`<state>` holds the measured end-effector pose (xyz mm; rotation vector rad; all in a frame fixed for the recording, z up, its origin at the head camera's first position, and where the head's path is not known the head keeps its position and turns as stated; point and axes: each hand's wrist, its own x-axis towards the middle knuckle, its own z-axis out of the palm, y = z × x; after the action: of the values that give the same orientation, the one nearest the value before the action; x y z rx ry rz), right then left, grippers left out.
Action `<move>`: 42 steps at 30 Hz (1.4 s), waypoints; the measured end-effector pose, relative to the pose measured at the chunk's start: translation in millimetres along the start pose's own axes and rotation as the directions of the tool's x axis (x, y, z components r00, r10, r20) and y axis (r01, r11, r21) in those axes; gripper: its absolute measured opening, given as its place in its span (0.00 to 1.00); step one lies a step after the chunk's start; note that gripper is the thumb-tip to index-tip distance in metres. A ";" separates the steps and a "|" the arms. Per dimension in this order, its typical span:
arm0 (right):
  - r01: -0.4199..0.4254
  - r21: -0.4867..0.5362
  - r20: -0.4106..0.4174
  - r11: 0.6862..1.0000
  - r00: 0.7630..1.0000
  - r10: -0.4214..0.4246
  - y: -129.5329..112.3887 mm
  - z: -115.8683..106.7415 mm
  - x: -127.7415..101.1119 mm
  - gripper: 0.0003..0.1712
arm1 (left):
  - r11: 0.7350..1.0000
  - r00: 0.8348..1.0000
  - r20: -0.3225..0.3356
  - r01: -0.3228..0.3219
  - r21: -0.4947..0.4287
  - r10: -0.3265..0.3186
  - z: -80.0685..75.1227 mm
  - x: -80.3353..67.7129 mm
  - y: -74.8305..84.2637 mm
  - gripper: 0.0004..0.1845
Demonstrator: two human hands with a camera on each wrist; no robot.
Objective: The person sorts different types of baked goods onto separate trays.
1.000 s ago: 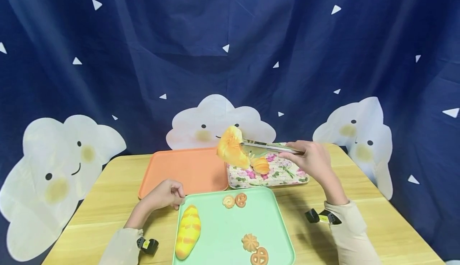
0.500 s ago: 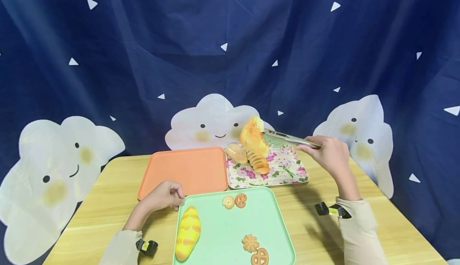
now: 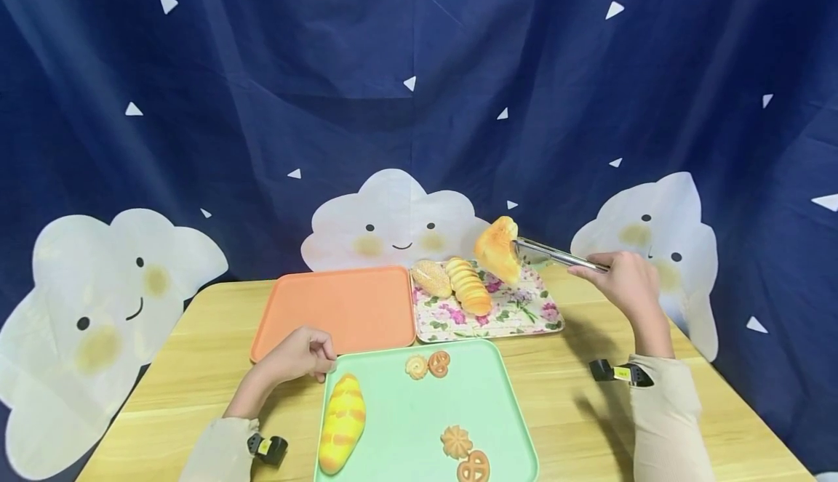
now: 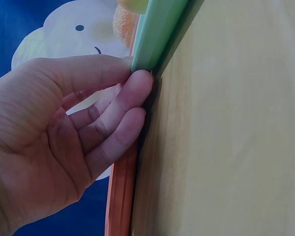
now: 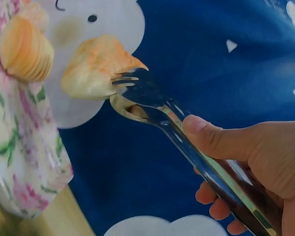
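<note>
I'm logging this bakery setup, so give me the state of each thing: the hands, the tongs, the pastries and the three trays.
Right hand: grips the tongs.
Tongs: closed on a pastry.
Golden pastry: held in the air over the floral tray's right part.
Left hand: fingers curled, touching the green tray's corner.
Floral tray: holds two rolls.
Orange tray: nothing on it.
Green tray: holds a yellow loaf and four cookies.

Wooden table [image 3: 687, 424] — three trays [image 3: 419, 424]
</note>
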<state>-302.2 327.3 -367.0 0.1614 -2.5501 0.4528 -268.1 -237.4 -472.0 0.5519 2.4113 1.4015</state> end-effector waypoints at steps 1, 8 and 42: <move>-0.017 -0.001 0.023 1.000 1.000 0.018 2.1 0.7 -0.3 0.25 | 1.000 1.000 -0.001 0.000 0.002 0.000 -0.2 0.0 0.2 0.05; -0.071 -0.016 0.122 0.997 0.990 0.073 18.2 6.6 -2.0 0.27 | 1.000 1.000 -0.002 0.005 -0.005 -0.005 -0.4 -0.9 1.9 0.05; -0.164 -0.001 0.294 0.986 0.943 0.157 40.9 23.2 -4.9 0.28 | 1.000 1.000 -0.011 -0.016 0.005 0.016 1.0 -2.6 -0.6 0.05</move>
<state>-317.7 357.5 -399.7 0.0291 -2.8644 0.5583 -265.4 -238.1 -472.9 0.5670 2.4248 1.4087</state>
